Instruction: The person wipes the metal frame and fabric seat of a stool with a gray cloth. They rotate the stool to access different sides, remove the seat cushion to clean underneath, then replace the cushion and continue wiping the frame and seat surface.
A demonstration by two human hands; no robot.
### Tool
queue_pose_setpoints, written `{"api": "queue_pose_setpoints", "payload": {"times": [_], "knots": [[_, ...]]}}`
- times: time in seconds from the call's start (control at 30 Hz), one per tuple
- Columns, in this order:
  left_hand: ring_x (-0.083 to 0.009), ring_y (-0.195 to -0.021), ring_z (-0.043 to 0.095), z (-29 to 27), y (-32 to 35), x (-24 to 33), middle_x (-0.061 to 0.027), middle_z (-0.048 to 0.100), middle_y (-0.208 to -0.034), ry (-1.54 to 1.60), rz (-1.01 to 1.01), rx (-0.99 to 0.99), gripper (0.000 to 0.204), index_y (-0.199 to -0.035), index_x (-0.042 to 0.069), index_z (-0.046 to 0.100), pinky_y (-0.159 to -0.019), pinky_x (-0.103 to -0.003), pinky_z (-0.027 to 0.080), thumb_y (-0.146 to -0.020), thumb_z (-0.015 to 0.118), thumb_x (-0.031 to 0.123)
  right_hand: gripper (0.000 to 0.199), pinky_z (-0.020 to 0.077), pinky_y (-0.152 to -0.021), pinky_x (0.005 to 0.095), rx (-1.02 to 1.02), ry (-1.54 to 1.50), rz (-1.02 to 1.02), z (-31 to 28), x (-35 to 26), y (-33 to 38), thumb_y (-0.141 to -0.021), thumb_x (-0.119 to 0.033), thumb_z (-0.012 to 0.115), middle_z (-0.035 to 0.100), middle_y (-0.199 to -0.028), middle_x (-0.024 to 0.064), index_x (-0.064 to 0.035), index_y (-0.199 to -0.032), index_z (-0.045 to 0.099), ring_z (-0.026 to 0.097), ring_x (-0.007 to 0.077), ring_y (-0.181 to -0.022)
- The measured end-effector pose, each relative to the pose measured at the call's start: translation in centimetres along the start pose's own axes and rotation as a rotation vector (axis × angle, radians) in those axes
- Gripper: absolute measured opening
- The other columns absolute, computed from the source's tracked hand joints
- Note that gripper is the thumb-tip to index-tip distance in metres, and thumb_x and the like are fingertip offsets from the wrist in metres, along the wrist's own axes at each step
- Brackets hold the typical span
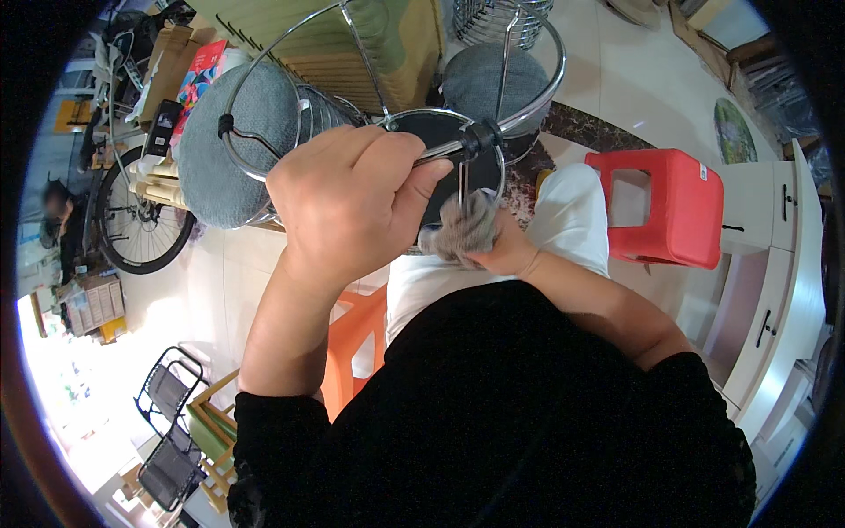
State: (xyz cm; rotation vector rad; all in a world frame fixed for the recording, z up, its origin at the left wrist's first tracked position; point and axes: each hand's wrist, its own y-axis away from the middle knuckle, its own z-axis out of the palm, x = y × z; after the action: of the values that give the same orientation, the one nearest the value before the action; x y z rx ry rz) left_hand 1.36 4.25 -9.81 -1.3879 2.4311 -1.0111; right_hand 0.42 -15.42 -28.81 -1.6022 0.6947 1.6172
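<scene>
Pale floor tiles (251, 268) are curved by the lens, and the bright left edge is washed out, so little can be made out there. Partly hidden by the left hand (343, 207), a round chrome frame (481, 138) is held above the lap, its top cut off; its rail is gripped by closed fingers. By the right hand (510, 246), a grey cloth (466, 229) is bunched against a thin rod, the fingertips covered. Around are seen a bicycle wheel (141, 211), a red plastic stool (695, 207) and a white cabinet (748, 189)
</scene>
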Motion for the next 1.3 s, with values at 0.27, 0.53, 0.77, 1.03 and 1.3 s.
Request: {"api": "queue_pose_setpoints", "payload": {"times": [0.27,0.53,0.77,1.03,1.3], "knots": [[-0.024,-0.05,0.053,0.6,-0.1,0.5,-0.0071,0.056,-0.058,0.004,0.037,0.027,0.016,-0.075,0.005,0.065,-0.044,-0.033,0.04,-0.072,0.078,0.014,0.049,0.0502,-0.091,0.0388,-0.337,0.676,0.156,-3.0,-1.3,-0.6,-0.072,-0.02,0.074,0.066,-0.111,0.0153,-0.0031,-0.116,0.061,0.065,0.0305,-0.102],[-0.0223,-0.052,0.058,1.0,-0.2,-0.1,-0.0033,0.058,-0.06,-0.054,0.022,0.07,0.017,-0.07,0.01,0.064,-0.045,-0.031,0.042,-0.068,0.078,0.018,0.045,0.0483,-0.092,0.0366,-0.341,0.571,0.256,-6.5,-3.2,-2.8,-0.075,-0.016,0.073,0.065,-0.114,0.0159,0.0006,-0.115,0.06,0.061,0.0338,-0.106],[-0.0189,-0.048,0.051,0.7,-0.2,0.2,-0.0057,0.055,-0.057,0.023,0.108,0.029,0.015,-0.075,0.003,0.067,-0.044,-0.029,0.038,-0.074,0.079,0.012,0.049,0.0503,-0.088,0.0401,-0.503,0.607,0.201,-5.0,-0.7,-1.8,-0.073,-0.019,0.075,0.067,-0.105,0.0205,-0.0028,-0.117,0.06,0.063,0.0377,-0.098],[-0.0149,-0.046,0.047,-2.0,0.1,-0.8,-0.0042,0.051,-0.054,0.089,0.139,0.042,0.017,-0.071,0.001,0.066,-0.042,-0.028,0.031,-0.072,0.079,0.012,0.048,0.05,-0.088,0.0428,-0.32,0.579,0.281,-7.7,-2.3,-1.2,-0.07,-0.015,0.074,0.064,-0.11,0.0206,-0.0035,-0.114,0.06,0.061,0.0382,-0.104],[-0.0161,-0.041,0.043,-2.2,0.3,-1.7,-0.0013,0.046,-0.051,0.117,0.259,0.033,0.024,-0.066,0.006,0.063,-0.039,-0.027,0.03,-0.064,0.081,0.023,0.047,0.0461,-0.093,0.037,-0.454,0.839,0.237,-5.9,-2.3,-0.3,-0.065,-0.009,0.072,0.061,-0.11,0.0143,-0.0081,-0.112,0.064,0.055,0.0317,-0.11]]}}
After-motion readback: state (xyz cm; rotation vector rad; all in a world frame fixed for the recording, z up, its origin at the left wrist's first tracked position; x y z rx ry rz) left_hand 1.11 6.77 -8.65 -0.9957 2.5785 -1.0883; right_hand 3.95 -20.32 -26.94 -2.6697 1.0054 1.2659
